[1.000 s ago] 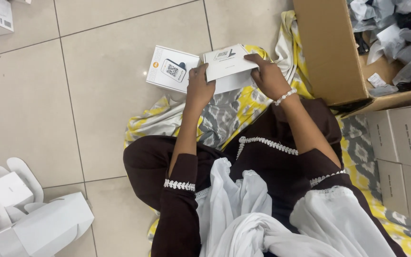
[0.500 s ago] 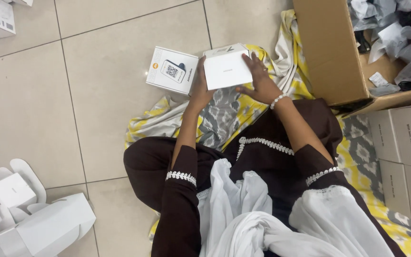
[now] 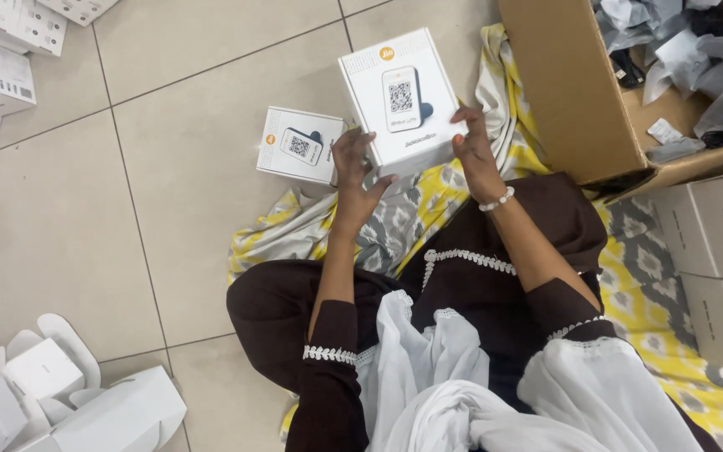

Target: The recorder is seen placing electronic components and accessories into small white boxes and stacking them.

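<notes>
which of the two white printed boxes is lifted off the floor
The larger white box, gripped between the left hand and right hand. The smaller white box lies flat on the tile floor beside it.

The white cardboard box with a printed picture of a small device [image 3: 401, 100] was turned over: a second ago its plain white side faced up, and by now its printed face showed. It also rose clear of the yellow-and-grey patterned cloth [image 3: 395, 222] and stood tilted. The left hand [image 3: 351, 163] shifted to grip the box's lower left edge, and the right hand [image 3: 472, 146] moved off the top to its right edge.
</notes>
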